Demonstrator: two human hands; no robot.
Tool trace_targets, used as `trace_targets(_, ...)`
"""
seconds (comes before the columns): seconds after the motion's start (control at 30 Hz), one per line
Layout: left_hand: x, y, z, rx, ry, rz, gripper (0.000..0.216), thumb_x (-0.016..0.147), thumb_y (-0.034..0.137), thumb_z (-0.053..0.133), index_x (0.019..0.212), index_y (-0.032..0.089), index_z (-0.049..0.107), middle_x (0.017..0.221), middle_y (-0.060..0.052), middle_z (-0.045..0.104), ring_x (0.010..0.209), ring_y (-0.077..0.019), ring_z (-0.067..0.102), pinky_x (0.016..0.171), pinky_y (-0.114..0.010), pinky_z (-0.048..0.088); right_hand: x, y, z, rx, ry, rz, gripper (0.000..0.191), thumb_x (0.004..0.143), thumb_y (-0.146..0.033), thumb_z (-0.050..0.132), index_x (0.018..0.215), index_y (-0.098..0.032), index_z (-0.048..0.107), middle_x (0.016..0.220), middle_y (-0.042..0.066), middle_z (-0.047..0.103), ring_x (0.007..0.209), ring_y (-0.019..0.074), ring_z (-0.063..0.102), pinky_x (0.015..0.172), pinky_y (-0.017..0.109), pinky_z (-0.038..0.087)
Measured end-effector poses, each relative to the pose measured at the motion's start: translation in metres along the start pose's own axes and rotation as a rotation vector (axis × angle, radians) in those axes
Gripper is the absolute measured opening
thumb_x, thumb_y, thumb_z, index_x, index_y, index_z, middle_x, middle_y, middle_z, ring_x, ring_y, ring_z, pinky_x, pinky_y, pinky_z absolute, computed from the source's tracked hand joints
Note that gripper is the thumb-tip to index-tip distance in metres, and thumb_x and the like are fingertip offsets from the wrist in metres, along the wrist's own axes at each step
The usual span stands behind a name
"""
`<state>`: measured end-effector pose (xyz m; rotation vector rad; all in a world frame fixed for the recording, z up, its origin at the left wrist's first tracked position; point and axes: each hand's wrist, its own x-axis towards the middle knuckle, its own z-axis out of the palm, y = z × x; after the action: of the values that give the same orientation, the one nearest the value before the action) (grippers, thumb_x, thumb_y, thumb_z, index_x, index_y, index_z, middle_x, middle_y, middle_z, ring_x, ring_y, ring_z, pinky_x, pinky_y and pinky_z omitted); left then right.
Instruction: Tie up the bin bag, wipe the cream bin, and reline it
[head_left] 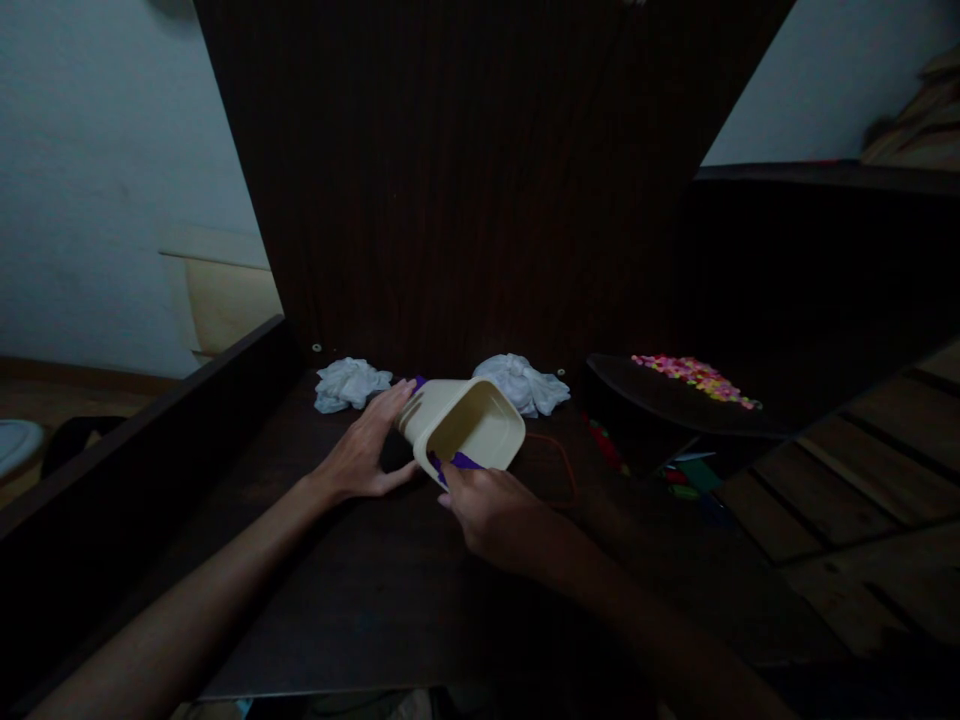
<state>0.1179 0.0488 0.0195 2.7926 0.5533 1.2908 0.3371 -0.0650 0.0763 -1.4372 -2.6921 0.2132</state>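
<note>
A cream plastic container (pixel 480 430) with a rounded-square mouth is tipped on its side above the dark wooden surface, its opening facing right and towards me. My left hand (pixel 369 445) holds its closed end, fingers along the top and thumb spread below. At the near rim, my right hand (pixel 487 505) is closed on a purple piece (pixel 466 461) that looks like cloth. More purple shows by my left fingertips; whether it is the same piece, I cannot tell. Dark slots or shadows mark the container's side near those fingers.
Two crumpled white plastic bags (pixel 350 385) (pixel 521 384) lie against the upright dark board (pixel 480 200). An orange-red loop (pixel 574 470) is right of the container. Small pink and yellow pieces (pixel 697 378) lie on a dark ledge. A raised side board (pixel 150 430) borders the left.
</note>
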Motion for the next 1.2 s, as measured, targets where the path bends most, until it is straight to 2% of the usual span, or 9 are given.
trace_targets(0.13, -0.002, 0.006, 0.003, 0.020, 0.048, 0.007, 0.099, 0.078, 0.029, 0.079, 0.160, 0.020, 0.024, 0.149, -0.023, 0.050, 0.140, -0.0415, 0.049, 0.114, -0.063, 0.045, 0.015, -0.005, -0.011, 0.116, -0.016, 0.106, 0.031, 0.104, -0.021, 0.042, 0.125, -0.006, 0.059, 0.109, 0.020, 0.073, 0.094, 0.0296, 0.073, 0.079, 0.038, 0.054)
trace_targets(0.23, -0.006, 0.006, 0.012, 0.013, 0.031, -0.013, 0.107, 0.075, 0.039, 0.080, 0.161, 0.018, 0.019, 0.153, -0.025, 0.044, 0.142, -0.0448, 0.045, 0.114, -0.067, 0.042, 0.025, -0.015, -0.017, 0.153, -0.044, 0.133, 0.030, 0.104, -0.023, 0.041, 0.117, -0.006, 0.061, 0.104, 0.021, 0.074, 0.093, 0.0314, 0.074, 0.078, 0.039, 0.054)
trace_targets(0.33, -0.011, 0.001, 0.024, 0.015, 0.106, -0.032, 0.110, 0.079, 0.048, 0.076, 0.163, 0.020, 0.010, 0.159, -0.025, 0.037, 0.146, -0.0457, 0.040, 0.115, -0.070, 0.039, 0.033, -0.029, -0.017, 0.204, -0.044, 0.144, 0.030, 0.103, -0.022, 0.041, 0.117, -0.005, 0.061, 0.104, 0.022, 0.075, 0.096, 0.0331, 0.074, 0.079, 0.040, 0.054)
trace_targets(0.5, -0.021, -0.011, 0.032, -0.052, 0.198, -0.092, 0.083, 0.093, 0.040, 0.066, 0.161, 0.030, 0.019, 0.153, -0.018, 0.048, 0.142, -0.0397, 0.048, 0.114, -0.067, 0.043, 0.037, -0.053, -0.005, 0.304, 0.022, 0.193, 0.036, 0.100, -0.022, 0.041, 0.127, -0.004, 0.057, 0.107, 0.021, 0.075, 0.095, 0.0309, 0.074, 0.081, 0.039, 0.056)
trace_targets(0.6, -0.023, -0.015, 0.027, -0.092, 0.182, -0.106, 0.084, 0.089, 0.038, 0.072, 0.158, 0.025, 0.027, 0.151, -0.020, 0.049, 0.141, -0.0412, 0.049, 0.114, -0.066, 0.045, 0.031, -0.056, 0.004, 0.272, 0.076, 0.103, 0.046, 0.100, -0.029, 0.043, 0.133, 0.001, 0.054, 0.113, 0.024, 0.073, 0.103, 0.0336, 0.072, 0.091, 0.044, 0.056)
trace_targets(0.73, -0.021, -0.021, 0.021, -0.141, 0.151, -0.032, 0.090, 0.085, 0.046, 0.074, 0.159, 0.024, 0.026, 0.149, -0.021, 0.049, 0.139, -0.0439, 0.050, 0.111, -0.069, 0.046, 0.015, -0.045, 0.010, 0.198, 0.132, -0.113, 0.059, 0.098, -0.034, 0.054, 0.142, 0.006, 0.050, 0.140, 0.028, 0.061, 0.131, 0.0344, 0.059, 0.116, 0.045, 0.043)
trace_targets(0.83, -0.021, -0.025, 0.020, -0.159, 0.153, -0.020, 0.098, 0.080, 0.057, 0.076, 0.158, 0.026, 0.025, 0.148, -0.020, 0.050, 0.136, -0.0459, 0.052, 0.109, -0.071, 0.046, 0.002, -0.038, 0.009, 0.152, 0.123, -0.113, 0.068, 0.098, -0.042, 0.058, 0.145, 0.005, 0.049, 0.150, 0.029, 0.052, 0.139, 0.0357, 0.052, 0.121, 0.047, 0.038)
trace_targets(0.97, -0.022, -0.029, 0.017, -0.147, 0.117, -0.028, 0.110, 0.071, 0.065, 0.082, 0.157, 0.026, 0.027, 0.147, -0.021, 0.049, 0.135, -0.0476, 0.052, 0.108, -0.071, 0.048, -0.005, -0.039, -0.003, 0.059, 0.027, 0.017, 0.088, 0.094, -0.060, 0.062, 0.145, 0.010, 0.047, 0.152, 0.035, 0.046, 0.143, 0.0419, 0.046, 0.122, 0.052, 0.034)
trace_targets(1.2, -0.016, -0.023, 0.017, -0.118, 0.145, 0.059, 0.118, 0.067, 0.054, 0.090, 0.159, 0.023, 0.022, 0.145, -0.022, 0.051, 0.137, -0.0453, 0.052, 0.114, -0.069, 0.043, 0.012, -0.031, -0.021, 0.059, -0.250, 0.159, 0.117, 0.076, -0.086, 0.061, 0.144, 0.008, 0.051, 0.149, 0.037, 0.048, 0.143, 0.0472, 0.045, 0.121, 0.054, 0.034)
